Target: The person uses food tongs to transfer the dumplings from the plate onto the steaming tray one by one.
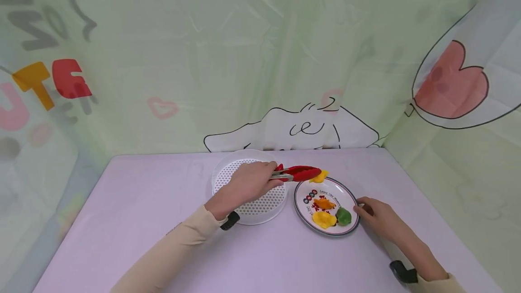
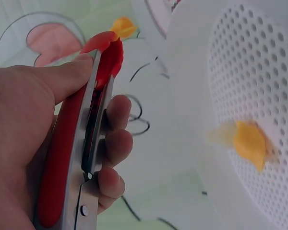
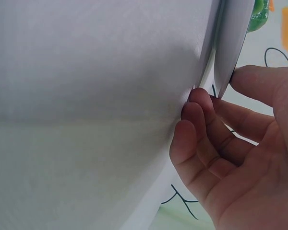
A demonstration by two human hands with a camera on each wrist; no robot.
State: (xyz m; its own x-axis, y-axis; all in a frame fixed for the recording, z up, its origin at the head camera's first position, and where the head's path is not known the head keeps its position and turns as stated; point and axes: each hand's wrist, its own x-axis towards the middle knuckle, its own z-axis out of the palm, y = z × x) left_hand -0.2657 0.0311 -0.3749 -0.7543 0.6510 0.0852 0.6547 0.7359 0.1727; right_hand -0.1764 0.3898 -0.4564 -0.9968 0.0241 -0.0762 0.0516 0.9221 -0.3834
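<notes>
**Yellow piece (image 1: 319, 176) held in tongs (image 1: 305, 174) at far edge of plate (image 1: 342, 200)**

The tongs are gripped by the left hand (image 1: 246, 183), with the thumb pressed along 1 side and the fingers curled round the other. The red tips are squeezed almost together, and the yellow piece is caught at their ends. In the head view it is seen at the plate's far rim; whether the rim is touched cannot be told.

The plate's right edge is pinched by the right hand (image 1: 378, 216): the thumb is placed on the upper side and the fingers are bent beneath.

On the plate, 3 pieces are laid. An orange piece (image 1: 324, 203) is found near the middle, a 2nd yellow piece (image 1: 324, 219) nearer the wearer, and a green piece (image 1: 343, 216) just to the right of that. The plate is ringed by a dark line and printed with lettering.

A white tray (image 1: 260, 205), pierced with small holes, is set on the pale surface (image 1: 163, 211) just left of the plate; it is partly covered by the left hand in the head view. A 3rd yellow piece (image 2: 249, 141) is shown lying in the tray by the left wrist view.

Light sleeves (image 1: 175, 248) are worn. Behind, a pale green sheet (image 1: 183, 58) is hung, marked with hearts and letters.
</notes>
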